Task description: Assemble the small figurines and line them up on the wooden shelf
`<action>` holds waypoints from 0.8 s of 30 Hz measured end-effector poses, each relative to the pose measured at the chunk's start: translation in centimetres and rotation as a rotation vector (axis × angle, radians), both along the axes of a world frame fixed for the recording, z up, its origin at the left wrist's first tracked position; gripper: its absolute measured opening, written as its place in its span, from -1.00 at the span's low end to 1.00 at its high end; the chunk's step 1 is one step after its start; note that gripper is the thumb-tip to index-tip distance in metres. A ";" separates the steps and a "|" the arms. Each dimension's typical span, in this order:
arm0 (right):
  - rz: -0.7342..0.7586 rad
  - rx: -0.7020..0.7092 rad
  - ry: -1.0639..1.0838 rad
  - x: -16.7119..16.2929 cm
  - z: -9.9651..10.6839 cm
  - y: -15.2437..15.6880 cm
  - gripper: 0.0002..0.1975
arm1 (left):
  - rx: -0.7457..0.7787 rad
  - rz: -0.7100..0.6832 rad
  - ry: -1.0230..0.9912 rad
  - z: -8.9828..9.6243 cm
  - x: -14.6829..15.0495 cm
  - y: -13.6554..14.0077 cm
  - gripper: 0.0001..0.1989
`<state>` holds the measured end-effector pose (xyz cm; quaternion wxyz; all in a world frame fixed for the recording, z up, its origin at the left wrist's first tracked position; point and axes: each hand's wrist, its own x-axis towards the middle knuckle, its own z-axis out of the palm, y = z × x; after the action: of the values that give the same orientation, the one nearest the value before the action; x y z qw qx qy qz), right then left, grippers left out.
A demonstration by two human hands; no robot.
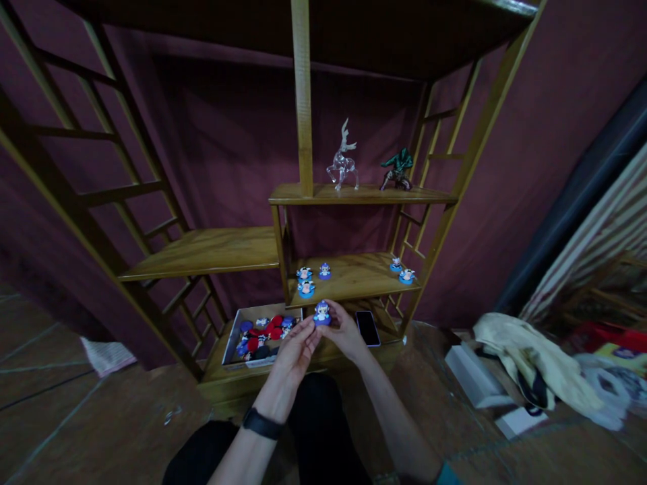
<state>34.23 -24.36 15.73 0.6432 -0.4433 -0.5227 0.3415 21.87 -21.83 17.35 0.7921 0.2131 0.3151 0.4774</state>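
Between my two hands is a small purple and white figurine (322, 313) on a round purple base, held upright in front of the low shelf (348, 275). My left hand (297, 347) pinches it from the lower left, and my right hand (344, 331) grips its right side. On that shelf stand a purple figurine (325, 271), two blue-based figurines (306, 289) at the left and two more blue-based figurines (406, 276) at the right. A box (233, 337) of red, purple and dark figurines sits below, left of my hands.
A phone (368, 328) lies on the bottom board, right of my hands. Higher up stand a clear glass deer (344, 162) and a green-hooded figure (398, 167). A wooden post (303, 101) rises mid-shelf. White boxes (478, 377) and a cream cloth bag (526, 357) lie on the floor, right.
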 end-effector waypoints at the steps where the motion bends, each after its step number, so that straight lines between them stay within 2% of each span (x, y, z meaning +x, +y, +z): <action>1: -0.003 0.002 0.012 0.1 -0.1 0.2 -0.40 | -0.004 0.001 0.008 0.0 -0.1 0.0 -0.80; 5: -0.036 -0.001 0.023 1.1 -0.7 1.6 -0.37 | 0.001 -0.012 0.076 -0.3 -0.9 0.3 -0.76; 14: -0.188 0.036 -0.023 4.2 -0.7 5.9 -0.36 | -0.067 0.017 0.173 -2.8 -4.4 0.5 -0.75; 24: -0.344 0.012 -0.217 6.3 -1.5 8.5 -0.35 | -0.107 0.055 0.194 -3.4 -6.2 0.2 -0.75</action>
<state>40.49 -15.81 14.21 0.6345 -0.5565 -0.5074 0.1738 15.69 -21.65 13.95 0.7547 0.2067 0.4210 0.4587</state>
